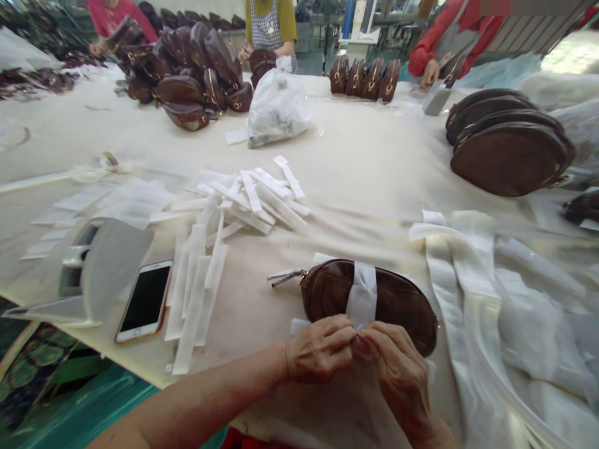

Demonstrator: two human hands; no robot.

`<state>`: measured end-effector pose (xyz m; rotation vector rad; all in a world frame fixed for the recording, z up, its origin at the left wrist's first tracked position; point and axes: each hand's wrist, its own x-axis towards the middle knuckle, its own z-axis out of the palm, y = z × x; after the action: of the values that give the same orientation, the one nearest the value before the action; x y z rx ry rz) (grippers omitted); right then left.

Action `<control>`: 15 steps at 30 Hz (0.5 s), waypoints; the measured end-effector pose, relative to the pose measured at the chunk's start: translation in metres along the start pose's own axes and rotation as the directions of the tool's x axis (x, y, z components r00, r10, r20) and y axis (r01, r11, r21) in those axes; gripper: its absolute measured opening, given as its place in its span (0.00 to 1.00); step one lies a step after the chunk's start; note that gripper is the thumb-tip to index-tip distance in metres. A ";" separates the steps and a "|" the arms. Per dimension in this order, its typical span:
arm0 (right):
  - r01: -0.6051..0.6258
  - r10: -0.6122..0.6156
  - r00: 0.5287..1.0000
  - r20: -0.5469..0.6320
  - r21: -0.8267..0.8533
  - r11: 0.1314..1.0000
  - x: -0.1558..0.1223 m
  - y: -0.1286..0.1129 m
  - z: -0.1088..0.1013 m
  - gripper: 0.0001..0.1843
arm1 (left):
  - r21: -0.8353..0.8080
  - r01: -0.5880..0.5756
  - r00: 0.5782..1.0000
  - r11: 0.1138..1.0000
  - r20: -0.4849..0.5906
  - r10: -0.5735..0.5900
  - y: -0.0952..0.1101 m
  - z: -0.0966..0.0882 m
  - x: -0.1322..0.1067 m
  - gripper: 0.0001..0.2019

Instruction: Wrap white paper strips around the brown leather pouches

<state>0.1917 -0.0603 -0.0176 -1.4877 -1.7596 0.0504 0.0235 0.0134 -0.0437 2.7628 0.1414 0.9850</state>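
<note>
A dark brown leather bag (402, 305) with rounded ends lies on the table in front of me, its zipper pull wrapped in clear film at the left end. Around its middle runs a white wrapping strip (364, 290). My left hand (322, 349) and my right hand (397, 368) meet at the near side of the bag. Both have their fingers pinched together at the strip's near end, which is mostly hidden by the fingertips. White paper shows at the bag's lower left edge.
Loose white strips (201, 293) and a phone (145, 302) lie left, beside a tape dispenser (93, 268). White foam sheeting (472, 280) is at right, below stacked brown bags (510, 149). A plastic bag (278, 109) stands farther back. Co-workers handle bags across the table.
</note>
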 end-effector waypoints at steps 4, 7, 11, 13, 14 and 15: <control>-0.058 0.057 0.998 -0.018 -0.063 0.996 -0.004 -0.001 0.004 0.06 | -0.018 -0.018 0.999 1.000 -0.049 0.017 0.000 0.000 0.001 0.10; -0.081 0.078 0.996 -0.031 -0.087 0.993 -0.004 -0.001 0.007 0.08 | -0.057 -0.007 0.995 0.998 -0.096 0.001 0.001 0.000 0.002 0.10; -0.104 0.103 0.994 -0.023 -0.098 0.990 -0.004 0.000 0.009 0.10 | -0.063 -0.009 0.993 0.998 -0.117 0.001 0.005 0.000 0.000 0.12; -0.103 0.103 0.995 -0.007 -0.100 0.990 -0.004 0.001 0.009 0.10 | 0.010 -0.025 0.996 1.000 -0.085 0.025 0.007 0.000 -0.001 0.14; -0.102 0.103 0.995 -0.002 -0.099 0.990 -0.004 0.001 0.009 0.10 | 0.052 -0.033 0.997 0.998 -0.064 0.037 0.007 0.000 -0.002 0.14; -0.103 0.104 0.995 -0.001 -0.098 0.990 -0.004 0.001 0.009 0.10 | 0.090 -0.042 0.998 0.995 -0.046 0.047 0.007 0.000 -0.002 0.14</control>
<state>0.1867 -0.0588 -0.0263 -1.6500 -1.7087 0.0209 0.0222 0.0058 -0.0437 2.8352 0.1348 1.0821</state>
